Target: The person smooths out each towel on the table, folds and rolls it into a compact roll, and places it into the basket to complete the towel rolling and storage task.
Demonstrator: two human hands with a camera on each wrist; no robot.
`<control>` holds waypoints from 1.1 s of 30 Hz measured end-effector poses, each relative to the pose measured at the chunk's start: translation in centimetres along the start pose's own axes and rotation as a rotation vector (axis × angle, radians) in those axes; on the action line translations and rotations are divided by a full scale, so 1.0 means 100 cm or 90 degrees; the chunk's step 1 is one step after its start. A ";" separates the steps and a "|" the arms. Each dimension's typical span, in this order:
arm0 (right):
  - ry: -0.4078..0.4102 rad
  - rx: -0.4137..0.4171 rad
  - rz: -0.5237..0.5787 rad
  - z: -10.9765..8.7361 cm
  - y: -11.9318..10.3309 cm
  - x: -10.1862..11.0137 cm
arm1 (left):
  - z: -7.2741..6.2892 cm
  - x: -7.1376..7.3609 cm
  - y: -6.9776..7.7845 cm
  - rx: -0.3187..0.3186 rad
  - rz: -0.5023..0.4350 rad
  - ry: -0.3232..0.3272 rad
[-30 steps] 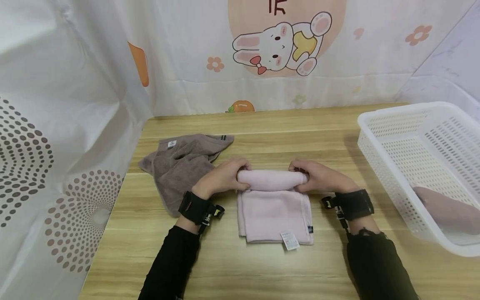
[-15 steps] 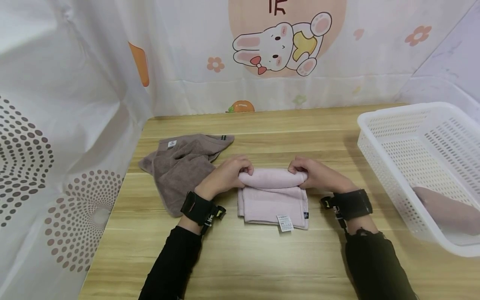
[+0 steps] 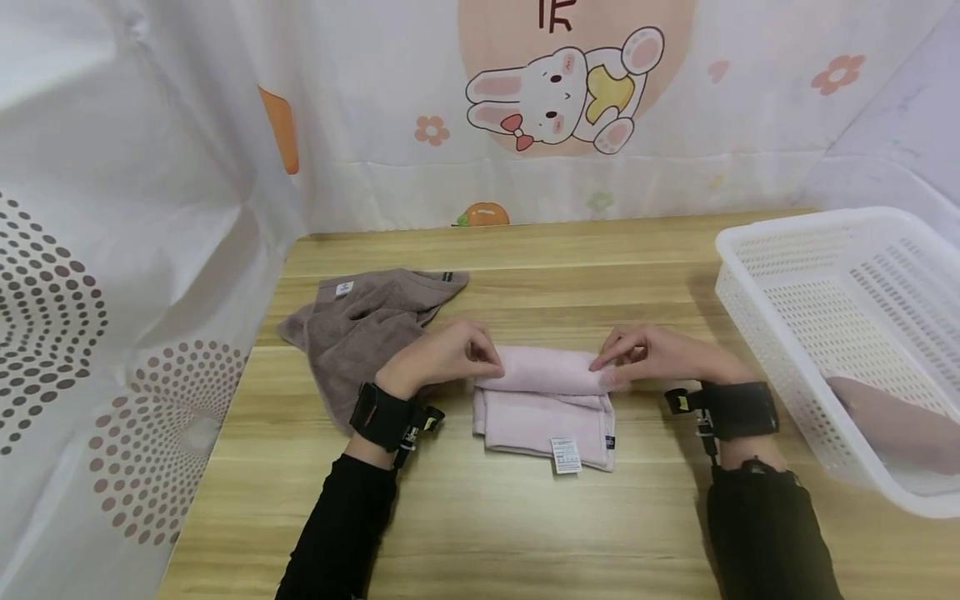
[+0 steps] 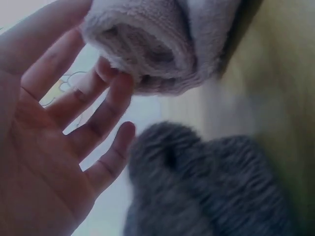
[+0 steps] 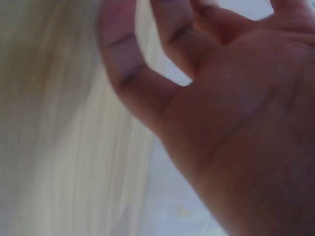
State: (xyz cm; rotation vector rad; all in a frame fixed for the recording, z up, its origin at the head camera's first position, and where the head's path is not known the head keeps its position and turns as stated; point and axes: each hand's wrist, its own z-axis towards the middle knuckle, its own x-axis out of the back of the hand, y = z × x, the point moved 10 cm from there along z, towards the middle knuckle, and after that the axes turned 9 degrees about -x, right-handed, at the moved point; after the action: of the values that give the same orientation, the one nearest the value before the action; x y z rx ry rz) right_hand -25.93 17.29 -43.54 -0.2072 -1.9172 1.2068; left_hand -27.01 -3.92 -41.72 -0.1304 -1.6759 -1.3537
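Observation:
The pink towel [image 3: 546,417] lies on the table, its far part rolled and its near part flat, with a white label and a dark tag. My left hand [image 3: 442,358] holds the roll's left end, thumb and forefinger close together on top. In the left wrist view the towel's coiled end [image 4: 147,49] shows, the left hand's other fingers [image 4: 103,118] loosely bent beside it. My right hand [image 3: 660,357] is at the roll's right end, fingers loosely bent, fingertips at its edge. The right wrist view shows the palm and curved fingers [image 5: 133,69]; the towel is out of that view.
A crumpled brown towel [image 3: 367,325] lies left of the pink one, close to the left wrist. On the right stands a white mesh basket [image 3: 780,333] holding a brownish-pink rolled towel [image 3: 892,425]. A printed curtain [image 3: 375,192] hangs along the table's far edge.
The pink towel's near edge was drawn away from me, then slipped slightly back. The roll looks flatter now. My right hand has loosened and shifted right; the left hand's fingers moved onto the roll's top.

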 end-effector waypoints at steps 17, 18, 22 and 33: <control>-0.047 -0.197 -0.039 0.006 0.009 -0.013 | 0.001 -0.011 -0.012 0.076 0.006 -0.038; -0.053 -0.198 -0.049 0.006 0.009 -0.014 | 0.000 -0.010 -0.012 0.081 0.012 -0.038; -0.059 -0.200 -0.056 0.006 0.008 -0.015 | -0.002 -0.009 -0.013 0.097 0.035 -0.040; -0.008 -0.100 -0.085 0.011 -0.012 -0.017 | 0.002 -0.005 -0.008 0.053 0.085 0.001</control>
State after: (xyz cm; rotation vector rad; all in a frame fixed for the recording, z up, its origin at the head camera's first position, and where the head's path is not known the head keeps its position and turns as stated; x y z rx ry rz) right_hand -25.35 15.00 -43.67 -0.1513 -2.0051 0.9724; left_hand -27.30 -3.81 -42.64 -0.1897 -1.6885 -1.1838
